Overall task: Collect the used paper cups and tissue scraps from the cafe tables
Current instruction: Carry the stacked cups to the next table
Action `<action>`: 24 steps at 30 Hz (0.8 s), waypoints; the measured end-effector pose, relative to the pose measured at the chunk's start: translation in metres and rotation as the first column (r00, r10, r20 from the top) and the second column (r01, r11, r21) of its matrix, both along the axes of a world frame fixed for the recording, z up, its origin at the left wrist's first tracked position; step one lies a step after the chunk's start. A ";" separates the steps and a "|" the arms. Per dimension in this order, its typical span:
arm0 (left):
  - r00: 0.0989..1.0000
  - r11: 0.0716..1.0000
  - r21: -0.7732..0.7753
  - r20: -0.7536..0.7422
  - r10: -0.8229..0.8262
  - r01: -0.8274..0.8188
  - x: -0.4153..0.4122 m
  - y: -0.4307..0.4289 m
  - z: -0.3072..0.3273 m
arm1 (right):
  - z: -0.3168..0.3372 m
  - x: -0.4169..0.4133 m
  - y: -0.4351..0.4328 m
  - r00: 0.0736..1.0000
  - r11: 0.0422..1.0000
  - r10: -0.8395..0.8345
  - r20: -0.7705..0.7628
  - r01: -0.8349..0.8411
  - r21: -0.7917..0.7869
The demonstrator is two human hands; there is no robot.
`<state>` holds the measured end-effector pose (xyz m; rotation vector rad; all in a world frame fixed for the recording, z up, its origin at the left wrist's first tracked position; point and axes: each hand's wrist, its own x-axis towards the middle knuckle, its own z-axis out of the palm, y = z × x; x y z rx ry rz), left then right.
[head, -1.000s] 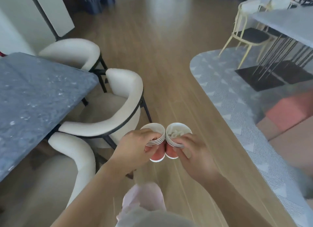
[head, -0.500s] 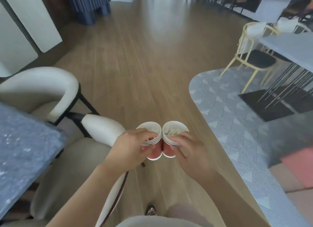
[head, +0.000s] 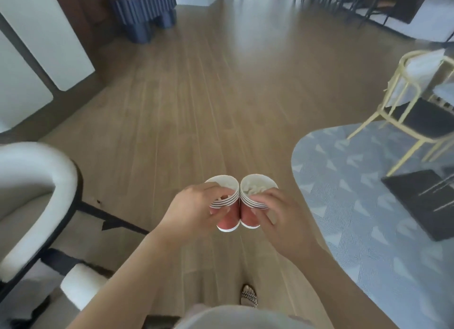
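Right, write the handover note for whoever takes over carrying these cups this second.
Left hand: closed around a nested stack of red-and-white paper cups; inside hidden from view.
Right hand: closed around a second nested red-and-white stack with crumpled white tissue scraps in the top cup.
The stacks touch side by side, upright, over the wooden floor.
Done: these cups and scraps are gathered.
Left: no bin in view; other tables cannot be judged from here.

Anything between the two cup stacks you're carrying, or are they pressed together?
Nothing between: in the head view the left stack and right stack touch side by side, held by the left hand and right hand.
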<state>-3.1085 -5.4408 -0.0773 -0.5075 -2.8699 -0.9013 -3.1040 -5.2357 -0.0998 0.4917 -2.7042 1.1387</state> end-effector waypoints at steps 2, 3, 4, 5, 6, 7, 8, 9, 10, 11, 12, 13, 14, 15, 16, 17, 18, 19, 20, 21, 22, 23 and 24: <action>0.999 0.999 0.000 -0.011 0.042 -0.042 -0.049 -0.004 0.004 | 0.007 -0.058 -0.005 0.999 0.999 0.046 -0.027 -0.045 0.013; 0.998 0.998 0.003 -0.019 0.068 -0.068 -0.071 -0.008 0.004 | 0.009 -0.084 -0.009 0.997 0.998 0.066 -0.046 -0.065 0.016; 0.995 0.995 0.004 -0.028 0.096 -0.096 -0.090 -0.012 0.005 | 0.009 -0.109 -0.014 0.994 0.996 0.089 -0.064 -0.088 0.016; 0.991 0.992 0.007 -0.033 0.129 -0.128 -0.108 -0.018 0.005 | 0.009 -0.132 -0.021 0.990 0.993 0.116 -0.077 -0.115 0.012; 0.986 0.987 0.014 -0.035 0.161 -0.160 -0.124 -0.025 0.004 | 0.008 -0.155 -0.028 0.986 0.989 0.148 -0.077 -0.148 0.006; 0.981 0.981 0.028 -0.040 0.192 -0.191 -0.141 -0.034 0.003 | 0.008 -0.178 -0.037 0.980 0.982 0.186 -0.064 -0.186 0.004; 0.974 0.975 0.047 -0.047 0.220 -0.218 -0.160 -0.043 0.003 | 0.008 -0.202 -0.046 0.973 0.974 0.228 -0.048 -0.228 0.005; 0.968 0.968 0.064 -0.058 0.246 -0.242 -0.179 -0.053 0.003 | 0.007 -0.227 -0.056 0.963 0.964 0.265 -0.042 -0.265 0.006; 0.960 0.961 0.072 -0.069 0.271 -0.266 -0.200 -0.064 0.003 | 0.007 -0.254 -0.067 0.955 0.957 0.291 -0.050 -0.291 0.005; 0.953 0.954 0.072 -0.075 0.294 -0.289 -0.222 -0.074 0.003 | 0.008 -0.281 -0.079 0.949 0.951 0.307 -0.068 -0.308 0.002; 0.946 0.947 0.075 -0.074 0.316 -0.311 -0.246 -0.085 0.003 | 0.009 -0.309 -0.092 0.944 0.948 0.317 -0.091 -0.319 -0.002; 0.940 0.941 0.085 -0.070 0.333 -0.327 -0.271 -0.097 0.003 | 0.009 -0.338 -0.106 0.939 0.944 0.326 -0.113 -0.329 -0.007; 0.937 0.938 0.097 -0.069 0.341 -0.334 -0.297 -0.108 0.004 | 0.010 -0.367 -0.120 0.934 0.941 0.332 -0.134 -0.337 -0.015; 0.936 0.936 0.102 -0.075 0.344 -0.336 -0.323 -0.120 0.006 | 0.012 -0.395 -0.135 0.930 0.939 0.336 -0.150 -0.344 -0.026; 0.935 0.936 0.103 -0.077 0.346 -0.337 -0.350 -0.132 0.009 | 0.014 -0.424 -0.148 0.927 0.937 0.337 -0.162 -0.347 -0.035; 0.935 0.935 0.102 -0.073 0.347 -0.339 -0.377 -0.144 0.014 | 0.016 -0.452 -0.161 0.927 0.938 0.334 -0.171 -0.345 -0.041; 0.934 0.934 0.100 -0.073 0.350 -0.342 -0.403 -0.157 0.020 | 0.019 -0.479 -0.174 0.926 0.938 0.331 -0.183 -0.344 -0.043; 0.930 0.932 0.098 -0.084 0.358 -0.350 -0.428 -0.170 0.026 | 0.023 -0.504 -0.186 0.922 0.936 0.333 -0.199 -0.348 -0.044; 0.925 0.929 0.090 -0.098 0.367 -0.359 -0.452 -0.184 0.031 | 0.026 -0.530 -0.198 0.915 0.932 0.343 -0.212 -0.360 -0.046; 0.921 0.926 0.079 -0.108 0.375 -0.368 -0.476 -0.197 0.036 | 0.028 -0.556 -0.211 0.909 0.925 0.357 -0.215 -0.377 -0.055; 0.916 0.924 0.067 -0.119 0.382 -0.377 -0.500 -0.210 0.040 | 0.029 -0.582 -0.223 0.906 0.921 0.365 -0.217 -0.385 -0.062; 0.912 0.922 0.054 -0.135 0.386 -0.383 -0.523 -0.222 0.043 | 0.030 -0.606 -0.236 0.905 0.920 0.363 -0.220 -0.386 -0.066; 0.911 0.923 0.038 -0.148 0.384 -0.383 -0.545 -0.233 0.046 | 0.030 -0.629 -0.247 0.907 0.923 0.357 -0.224 -0.380 -0.067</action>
